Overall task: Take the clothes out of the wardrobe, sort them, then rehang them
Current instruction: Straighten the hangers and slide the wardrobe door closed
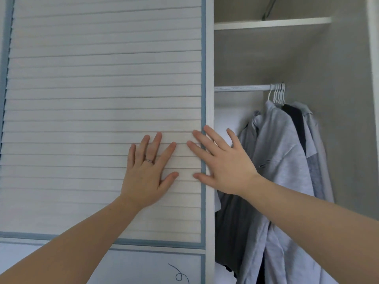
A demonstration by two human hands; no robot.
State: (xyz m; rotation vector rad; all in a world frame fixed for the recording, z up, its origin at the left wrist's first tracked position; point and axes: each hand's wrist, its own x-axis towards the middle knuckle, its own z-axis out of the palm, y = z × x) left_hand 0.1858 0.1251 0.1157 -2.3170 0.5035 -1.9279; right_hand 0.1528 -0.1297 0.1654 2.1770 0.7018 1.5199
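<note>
Left hand (146,177), right hand (223,167) flat, fingers straight, on door (102,78); clothes (283,160) apparently just right.

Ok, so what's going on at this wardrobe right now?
A person has both hands flat on the slatted wardrobe door. The left hand rests on the slats, and the right hand lies across the door's right edge, fingers spread. To the right the wardrobe is open. Grey and dark clothes hang on white hangers, bunched at the right end of the rail, below a shelf. Neither hand touches the clothes.
</note>
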